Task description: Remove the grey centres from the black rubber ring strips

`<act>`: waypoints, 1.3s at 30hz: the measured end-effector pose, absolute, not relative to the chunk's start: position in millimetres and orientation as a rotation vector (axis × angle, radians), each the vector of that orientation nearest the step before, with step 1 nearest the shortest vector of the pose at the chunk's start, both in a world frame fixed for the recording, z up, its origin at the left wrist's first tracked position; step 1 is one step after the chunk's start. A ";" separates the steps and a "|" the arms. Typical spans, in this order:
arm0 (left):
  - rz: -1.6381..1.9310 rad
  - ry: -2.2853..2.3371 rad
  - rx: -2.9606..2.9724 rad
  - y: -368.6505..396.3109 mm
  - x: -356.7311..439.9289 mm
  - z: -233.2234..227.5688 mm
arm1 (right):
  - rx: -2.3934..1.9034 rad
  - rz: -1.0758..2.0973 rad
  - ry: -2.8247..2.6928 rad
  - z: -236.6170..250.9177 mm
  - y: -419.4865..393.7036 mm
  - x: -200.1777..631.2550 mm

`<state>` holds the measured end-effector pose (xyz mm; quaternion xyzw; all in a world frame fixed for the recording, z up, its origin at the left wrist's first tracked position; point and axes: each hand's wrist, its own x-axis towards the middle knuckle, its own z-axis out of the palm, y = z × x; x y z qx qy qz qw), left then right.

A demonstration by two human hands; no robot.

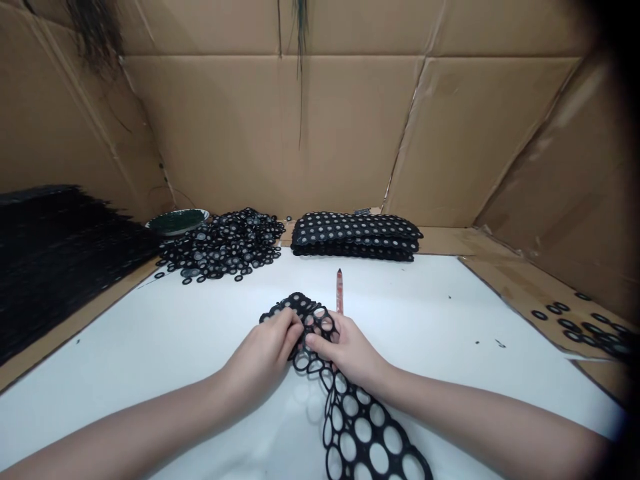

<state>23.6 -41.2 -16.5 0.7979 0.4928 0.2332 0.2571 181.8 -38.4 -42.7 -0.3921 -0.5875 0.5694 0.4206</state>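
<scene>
A black sheet full of round holes [363, 430] runs from between my hands down to the bottom edge of the view. Its upper end is bunched up and folded. My left hand [274, 341] is closed on that bunched part, fingers curled inward. On the other side, my right hand [350, 347] pinches the sheet's edge between thumb and fingers, and some fingers show through the holes. Just beyond the right hand lies a pen-like stick with a dark tip [340, 290], its lower end hidden behind the hand.
At the back stands a folded stack of perforated black sheets [355, 233]. Left of it are a heap of small black rings [220, 247] and a green dish [177, 221]. A dark pile [65, 260] fills the far left. Loose rings [570, 327] lie right. Cardboard walls [270, 133] surround the white table [190, 320].
</scene>
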 end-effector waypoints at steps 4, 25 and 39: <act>0.566 1.275 2.059 -40.2 25.3 -19.9 | -0.970 1.389 -1.477 -44.4 -37.9 182.0; 0.691 1.426 2.147 -29.4 16.7 -10.0 | -1.155 1.497 -1.208 -38.5 -35.5 184.0; 0.373 1.381 2.308 -30.0 17.7 -17.7 | -0.998 1.482 -1.321 -38.1 -37.9 184.0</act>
